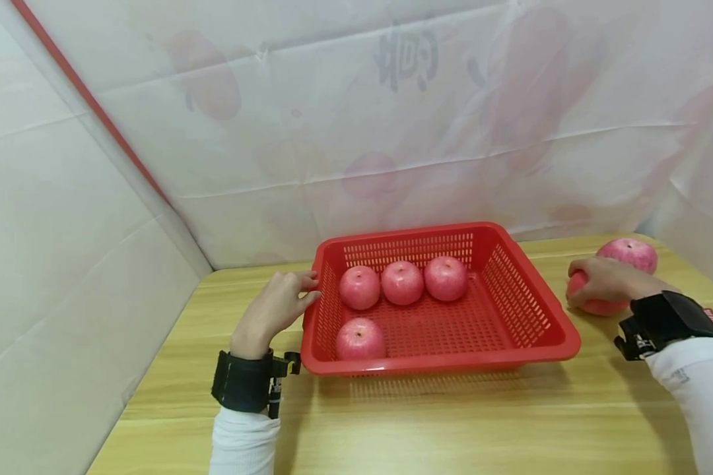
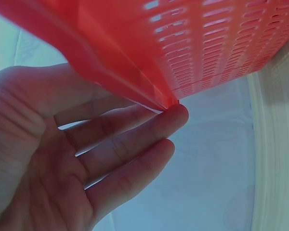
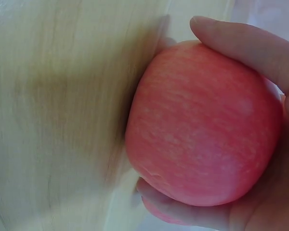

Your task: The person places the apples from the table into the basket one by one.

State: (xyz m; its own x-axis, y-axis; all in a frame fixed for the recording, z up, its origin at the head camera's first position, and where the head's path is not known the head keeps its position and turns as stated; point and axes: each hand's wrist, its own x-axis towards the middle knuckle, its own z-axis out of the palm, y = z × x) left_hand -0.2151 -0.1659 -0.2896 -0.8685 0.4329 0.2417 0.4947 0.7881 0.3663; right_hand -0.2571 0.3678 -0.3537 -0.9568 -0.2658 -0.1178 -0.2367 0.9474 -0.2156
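Observation:
A red plastic basket with slotted walls stands on the table, holding several pinkish-red apples. At its left rim is my left hand. In the left wrist view, this hand's fingers are extended, and fingertips touch the rim; part of the hand is hidden behind it. To the right of the basket, my right hand grips an apple, thumb on one side and fingers on the other. That apple is at the tabletop; whether it is lifted I cannot tell. Another apple sits just behind it.
The wooden table has light yellow grain. A pale printed sheet forms the wall behind it, with further white sheets at the left and right sides. Both wrists wear black straps with small devices.

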